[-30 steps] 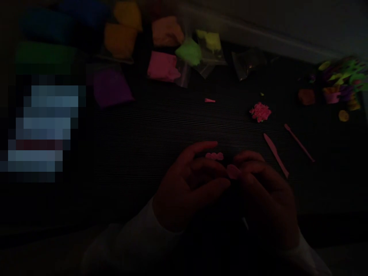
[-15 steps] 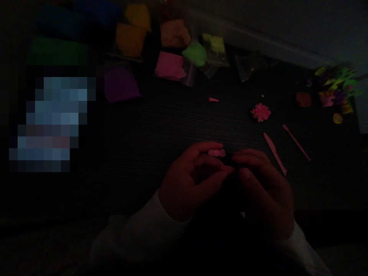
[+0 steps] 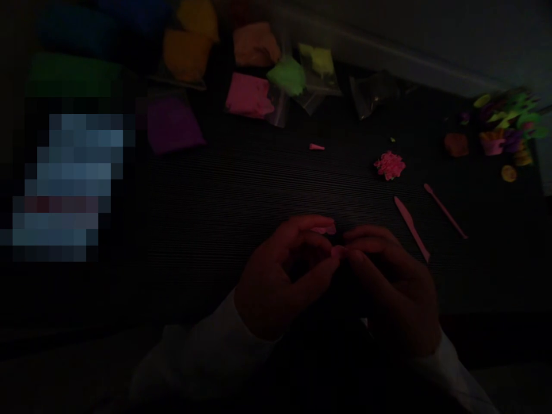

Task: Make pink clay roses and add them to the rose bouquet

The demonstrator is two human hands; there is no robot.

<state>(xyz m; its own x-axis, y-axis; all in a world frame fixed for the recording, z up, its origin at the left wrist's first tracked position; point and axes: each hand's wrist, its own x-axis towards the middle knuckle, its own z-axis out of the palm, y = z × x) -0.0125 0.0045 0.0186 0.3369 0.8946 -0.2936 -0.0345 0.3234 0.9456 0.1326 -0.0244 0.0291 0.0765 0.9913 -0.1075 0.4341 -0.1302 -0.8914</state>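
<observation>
Pinching a small pink piece [image 3: 338, 251] seems the step in hand: the left hand [image 3: 284, 276] has it clamped between thumb and finger over the bench [image 3: 241, 195], with the right hand [image 3: 401, 293] close beside. Handling anything so small calls for a light grip. Fingers partly hide a pink strip [image 3: 328, 229]; darkness obscures whether the right hand grips too.

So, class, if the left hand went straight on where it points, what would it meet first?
The left hand, pinching a pink piece, would probably meet the right hand first, though depth is unclear.
</observation>
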